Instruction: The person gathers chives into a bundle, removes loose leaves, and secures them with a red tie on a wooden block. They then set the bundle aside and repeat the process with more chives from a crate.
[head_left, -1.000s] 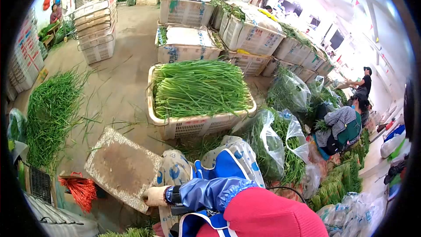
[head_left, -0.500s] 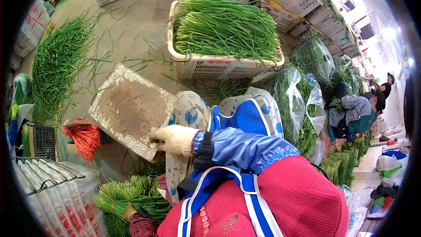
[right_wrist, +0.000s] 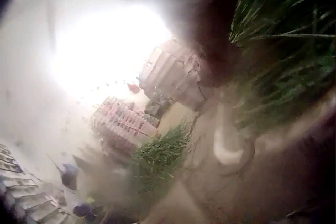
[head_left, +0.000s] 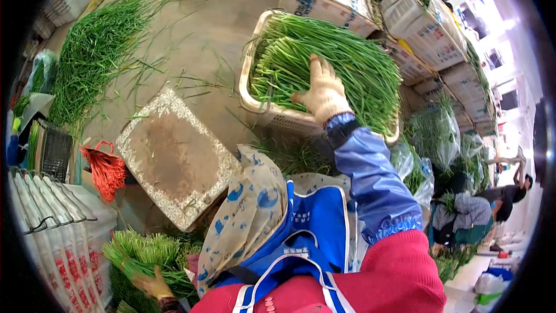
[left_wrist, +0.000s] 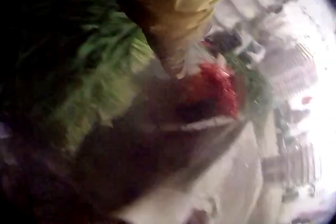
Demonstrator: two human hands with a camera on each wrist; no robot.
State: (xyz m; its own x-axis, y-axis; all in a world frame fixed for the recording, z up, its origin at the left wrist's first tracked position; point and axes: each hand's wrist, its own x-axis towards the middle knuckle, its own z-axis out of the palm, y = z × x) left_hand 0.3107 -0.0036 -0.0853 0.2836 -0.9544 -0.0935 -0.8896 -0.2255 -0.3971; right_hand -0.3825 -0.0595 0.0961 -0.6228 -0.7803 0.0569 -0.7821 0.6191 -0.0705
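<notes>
My right hand [head_left: 326,90], in a cream knit glove, lies with spread fingers on long green chive-like stalks [head_left: 359,75]. The stalks fill a white plastic crate [head_left: 249,90], their pale ends toward its left side. At the lower left, my left hand [head_left: 152,284], in a tan glove, is beside a bundle of green stalks [head_left: 145,249], fingers extended at its near side. In the left wrist view, the left hand [left_wrist: 181,14] points downward near blurred greenery. The right wrist view has stalks [right_wrist: 294,61] at its right, with the hand in dark blur.
A low patterned board [head_left: 174,156] with a worn brown middle stands left of my knees. Red ties [head_left: 107,174] hang beside it, above stacked white crates [head_left: 63,232]. Loose greens [head_left: 98,52] cover the floor at left. Bagged greens [head_left: 434,133] and a bending person [head_left: 512,197] are at right.
My right hand has moved from the patterned board up and right onto the stalks in the crate. The left hand has come into view by the bundle and shifted left. The head view has turned.
</notes>
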